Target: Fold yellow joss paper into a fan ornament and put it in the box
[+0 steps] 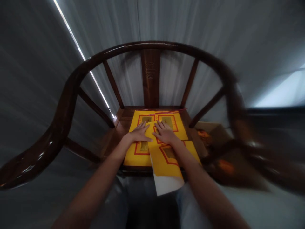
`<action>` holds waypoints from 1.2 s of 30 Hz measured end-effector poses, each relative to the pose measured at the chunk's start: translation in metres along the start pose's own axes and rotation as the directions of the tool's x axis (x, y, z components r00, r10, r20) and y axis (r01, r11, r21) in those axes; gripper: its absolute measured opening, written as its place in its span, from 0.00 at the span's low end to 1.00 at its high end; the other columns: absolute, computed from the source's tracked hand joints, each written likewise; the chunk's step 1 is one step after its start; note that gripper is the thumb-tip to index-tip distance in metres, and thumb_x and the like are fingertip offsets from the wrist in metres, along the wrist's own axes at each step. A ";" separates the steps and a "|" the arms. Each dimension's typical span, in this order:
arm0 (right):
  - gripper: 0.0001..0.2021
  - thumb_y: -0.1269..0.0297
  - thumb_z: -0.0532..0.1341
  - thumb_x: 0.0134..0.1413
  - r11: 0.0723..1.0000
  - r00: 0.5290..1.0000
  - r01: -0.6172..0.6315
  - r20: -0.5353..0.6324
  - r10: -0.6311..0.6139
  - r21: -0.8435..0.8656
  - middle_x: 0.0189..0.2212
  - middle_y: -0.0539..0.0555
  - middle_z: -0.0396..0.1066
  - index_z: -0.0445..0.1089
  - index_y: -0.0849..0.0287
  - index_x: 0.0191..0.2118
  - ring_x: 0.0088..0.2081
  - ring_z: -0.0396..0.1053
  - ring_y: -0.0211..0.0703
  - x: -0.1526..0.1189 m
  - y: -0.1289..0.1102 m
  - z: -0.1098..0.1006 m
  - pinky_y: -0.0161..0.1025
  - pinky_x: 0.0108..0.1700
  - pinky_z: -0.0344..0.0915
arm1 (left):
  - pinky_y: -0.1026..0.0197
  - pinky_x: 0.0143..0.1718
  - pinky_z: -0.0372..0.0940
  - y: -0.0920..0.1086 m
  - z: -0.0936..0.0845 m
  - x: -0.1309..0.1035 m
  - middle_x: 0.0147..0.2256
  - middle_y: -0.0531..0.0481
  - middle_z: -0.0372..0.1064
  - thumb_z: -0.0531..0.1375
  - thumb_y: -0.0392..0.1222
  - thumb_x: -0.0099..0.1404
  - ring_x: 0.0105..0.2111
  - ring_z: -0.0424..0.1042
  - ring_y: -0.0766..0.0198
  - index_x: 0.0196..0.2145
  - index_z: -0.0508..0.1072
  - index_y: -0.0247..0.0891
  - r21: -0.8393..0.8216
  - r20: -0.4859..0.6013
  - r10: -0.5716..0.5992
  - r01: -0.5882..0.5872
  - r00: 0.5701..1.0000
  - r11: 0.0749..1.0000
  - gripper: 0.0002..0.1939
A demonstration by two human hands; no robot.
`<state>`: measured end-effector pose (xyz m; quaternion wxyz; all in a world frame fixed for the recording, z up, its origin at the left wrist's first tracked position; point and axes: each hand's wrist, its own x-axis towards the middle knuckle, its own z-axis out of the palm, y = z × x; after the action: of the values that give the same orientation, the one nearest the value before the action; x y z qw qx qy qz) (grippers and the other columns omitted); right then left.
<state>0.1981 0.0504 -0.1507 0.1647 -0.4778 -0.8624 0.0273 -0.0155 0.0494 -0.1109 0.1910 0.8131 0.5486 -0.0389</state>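
Yellow paper sheets (130,159) printed with red frames and gold squares lie on the seat of a dark wooden armchair. On top of them rests another yellow sheet (164,167), set at an angle; its near end hangs past the seat's front edge and curls to show a white underside. My left hand (140,133) lies flat on the papers with fingers spread, at the left edge of the top sheet. My right hand (165,133) is also flat, fingers apart, pressing on the top sheet. The hands partly cover the prints.
The armchair's curved rail (152,46) rises around the seat on both sides and behind. Thin pink sticks (166,112) lie along the back of the papers. Right of the chair stands a cardboard box (214,127) with orange items inside. Grey corrugated wall (114,28) stands behind.
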 end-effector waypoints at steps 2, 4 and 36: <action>0.33 0.46 0.48 0.66 1.000 1.000 0.015 0.006 -0.015 0.000 0.67 0.64 0.51 0.55 0.66 0.66 0.67 0.48 0.60 -0.002 -0.002 -0.002 0.55 0.66 0.47 | 0.45 0.66 0.37 0.000 -0.002 -0.001 0.70 0.36 0.22 0.61 0.72 0.46 0.69 0.26 0.41 0.70 0.40 0.35 -0.001 0.057 -0.004 0.004 0.998 1.000 0.65; 0.31 0.49 0.49 0.66 0.999 0.999 0.049 -0.003 -0.049 0.005 0.66 0.66 0.52 0.57 0.67 0.65 0.67 0.48 0.59 -0.008 -0.005 -0.005 0.55 0.66 0.47 | 0.44 0.66 0.36 -0.001 -0.003 -0.001 0.69 0.37 0.19 0.62 0.72 0.45 0.69 0.24 0.41 0.70 0.37 0.37 -0.003 0.082 -0.003 0.003 0.997 1.000 0.66; 0.26 0.57 0.47 0.69 0.991 0.990 0.134 -0.032 -0.135 -0.022 0.66 0.67 0.53 0.59 0.67 0.64 0.67 0.50 0.54 -0.145 -0.025 -0.038 0.55 0.66 0.51 | 0.47 0.66 0.39 0.063 0.034 -0.067 0.70 0.36 0.28 0.57 0.57 0.63 0.69 0.31 0.46 0.69 0.42 0.33 -0.041 -0.304 -0.014 0.002 0.953 0.999 0.46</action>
<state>0.2608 -0.0878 -0.1471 0.1758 -0.4206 -0.8901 -0.0007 0.0199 -0.0417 -0.1068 0.1204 0.8031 0.5754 0.0972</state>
